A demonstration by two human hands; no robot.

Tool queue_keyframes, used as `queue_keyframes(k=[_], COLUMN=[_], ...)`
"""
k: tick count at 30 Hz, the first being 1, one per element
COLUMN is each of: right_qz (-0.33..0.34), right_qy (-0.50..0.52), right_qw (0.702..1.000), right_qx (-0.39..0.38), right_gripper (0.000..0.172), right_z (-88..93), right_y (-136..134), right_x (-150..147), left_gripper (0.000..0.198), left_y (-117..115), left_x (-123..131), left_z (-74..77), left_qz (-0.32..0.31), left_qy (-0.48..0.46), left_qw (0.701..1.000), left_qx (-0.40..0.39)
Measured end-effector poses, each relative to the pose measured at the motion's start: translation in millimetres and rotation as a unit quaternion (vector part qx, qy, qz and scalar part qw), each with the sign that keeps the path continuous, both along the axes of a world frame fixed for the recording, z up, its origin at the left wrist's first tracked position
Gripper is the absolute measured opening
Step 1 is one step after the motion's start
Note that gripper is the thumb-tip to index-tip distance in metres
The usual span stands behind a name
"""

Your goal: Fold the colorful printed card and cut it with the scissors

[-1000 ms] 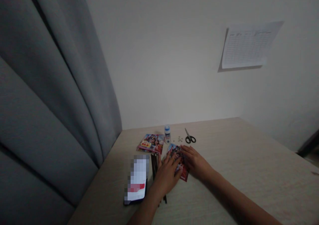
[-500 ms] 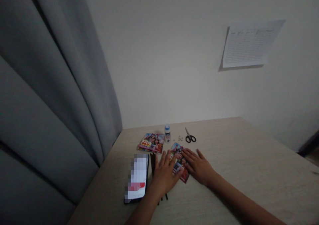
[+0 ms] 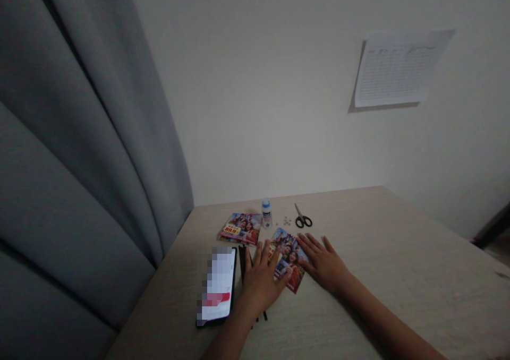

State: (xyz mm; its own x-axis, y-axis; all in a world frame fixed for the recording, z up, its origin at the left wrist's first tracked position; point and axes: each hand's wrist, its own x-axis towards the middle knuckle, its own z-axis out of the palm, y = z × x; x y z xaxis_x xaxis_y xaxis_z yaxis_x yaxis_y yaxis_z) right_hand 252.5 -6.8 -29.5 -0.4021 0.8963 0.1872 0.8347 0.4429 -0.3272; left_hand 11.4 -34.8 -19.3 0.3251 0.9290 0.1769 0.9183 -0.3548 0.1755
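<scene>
A colourful printed leaflet [image 3: 292,259] lies at a slant on the table between my hands. My left hand [image 3: 261,283] rests over its left side with the fingers spread. At its right edge, my right hand [image 3: 324,262] lies flat, fingers stretched out. Dark thin strips [image 3: 242,264] run partly beneath my left hand and wrist, so much of them is hidden. A phone [image 3: 219,283] with a lit, blurred screen lies left of my left hand. Behind it sits a stack of similar leaflets [image 3: 241,228].
A small clear bottle with a blue cap [image 3: 266,214] stands beside the stack. Several small pale pieces [image 3: 287,221] and black-handled scissors [image 3: 303,220] lie at the back of the table [image 3: 382,243]. A grey curtain [image 3: 99,137] hangs at the left; a printed sheet [image 3: 394,70] is on the wall.
My right hand has slid slightly to the right, uncovering more of the leaflet. My left hand stays about where it was, and the view has shifted a little.
</scene>
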Motion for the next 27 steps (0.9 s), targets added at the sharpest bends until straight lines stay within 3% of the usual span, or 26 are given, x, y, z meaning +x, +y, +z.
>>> queue_keyframes(k=[7, 12, 19, 27], right_qz=[-0.003, 0.048, 0.084, 0.047], right_qy=[-0.001, 0.027, 0.016, -0.041], right_qw=[0.997, 0.988, 0.993, 0.998], right_qx=[0.071, 0.143, 0.085, 0.021], right_gripper=[0.054, 0.049, 0.054, 0.056], right_z=[-0.3, -0.6, -3.6, 3.3], right_y=[5, 8, 2, -1], right_x=[-3, -13, -30, -23], left_gripper=[0.069, 0.059, 0.062, 0.069], left_y=[7, 12, 13, 11], left_x=[6, 14, 16, 10], left_z=[7.5, 4.9, -11.1, -9.4], left_qz=[-0.024, -0.023, -0.051, -0.032], left_qy=[-0.004, -0.012, 0.000, 0.014], left_qw=[1.000, 0.999, 0.999, 0.999], left_qx=[-0.003, -0.020, 0.011, 0.005])
